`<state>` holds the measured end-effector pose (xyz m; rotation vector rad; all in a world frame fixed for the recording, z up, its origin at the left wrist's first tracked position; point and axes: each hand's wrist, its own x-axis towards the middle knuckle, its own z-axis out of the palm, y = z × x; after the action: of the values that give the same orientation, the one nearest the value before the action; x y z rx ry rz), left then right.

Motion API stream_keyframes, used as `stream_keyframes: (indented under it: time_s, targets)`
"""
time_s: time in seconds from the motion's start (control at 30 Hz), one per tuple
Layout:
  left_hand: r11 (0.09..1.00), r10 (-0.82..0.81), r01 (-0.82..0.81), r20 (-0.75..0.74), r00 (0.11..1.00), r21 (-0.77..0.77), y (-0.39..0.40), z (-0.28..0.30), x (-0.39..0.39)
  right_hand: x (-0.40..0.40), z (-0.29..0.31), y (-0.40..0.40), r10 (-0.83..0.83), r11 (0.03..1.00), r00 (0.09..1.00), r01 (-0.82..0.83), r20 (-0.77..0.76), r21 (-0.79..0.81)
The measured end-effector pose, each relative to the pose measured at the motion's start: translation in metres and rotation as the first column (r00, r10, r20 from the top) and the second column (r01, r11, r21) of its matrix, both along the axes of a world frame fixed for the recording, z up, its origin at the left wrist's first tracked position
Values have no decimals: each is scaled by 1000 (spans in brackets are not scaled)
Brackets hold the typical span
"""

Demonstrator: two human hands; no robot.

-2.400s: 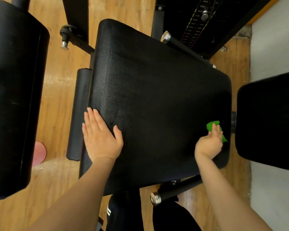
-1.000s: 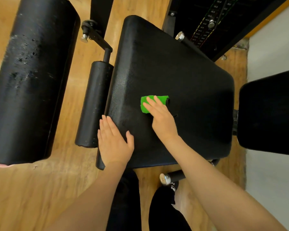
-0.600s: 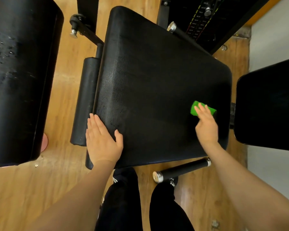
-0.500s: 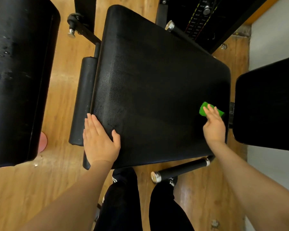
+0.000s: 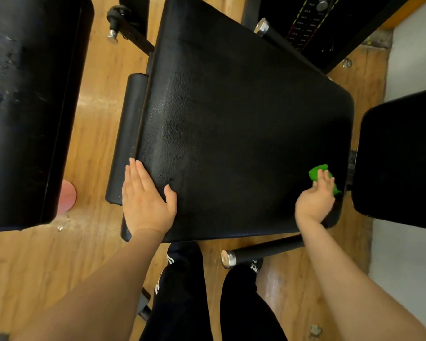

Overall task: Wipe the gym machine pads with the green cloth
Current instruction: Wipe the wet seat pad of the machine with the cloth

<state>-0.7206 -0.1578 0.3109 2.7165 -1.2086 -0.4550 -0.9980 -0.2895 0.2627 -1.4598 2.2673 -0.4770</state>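
Note:
A large black seat pad [image 5: 231,119] fills the middle of the view. My left hand [image 5: 145,200] lies flat, fingers straight, on the pad's near-left corner. My right hand [image 5: 314,198] is at the pad's near-right edge, its fingers curled over the bunched green cloth [image 5: 315,172] and holding it against the pad. Part of the cloth sticks out beyond the fingertips and to their right; the rest is hidden under the hand.
A big black roller pad [image 5: 30,107] stands at the left and a slim roller [image 5: 126,134] hugs the seat's left edge. Another black pad [image 5: 401,156] is at the right. A chrome-tipped handle [image 5: 263,251] juts out below the seat above my legs [image 5: 182,291]. The weight stack [image 5: 310,20] is behind.
My right hand swept the cloth from the pad's middle to its right edge, then drew it nearer along that edge. The cloth went from folded flat to bunched. My left hand stayed in place.

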Motion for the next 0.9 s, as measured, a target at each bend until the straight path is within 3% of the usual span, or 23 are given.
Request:
stream_keyframes:
  time_s: [0.27, 0.4, 0.5, 0.73, 0.83, 0.9]
  targets:
    - [1000, 2, -2, -20, 1000, -11, 0, 0, 0, 123, 25, 25, 387, 919, 921, -383, 34, -95]
    - [1000, 1, -2, -36, 999, -17, 1, 0, 1, 183, 37, 22, 606, 785, 788, -572, 106, -237]
    - [1000, -5, 4, -35, 999, -22, 1, -2, 2, 220, 51, 15, 761, 644, 634, -714, 138, -276]
    - [1000, -12, 12, -32, 999, 7, 0, 0, 2, 255, 68, 12, 969, 236, 244, -957, -30, -171]
    - [1000, -17, 18, -33, 999, 13, 1, 0, 3, 252, 69, 18, 975, 204, 212, -972, -67, -117]
    - [1000, -16, 16, -40, 999, 8, 1, 0, 3, 243, 69, 27, 976, 198, 210, -966, -58, -165]
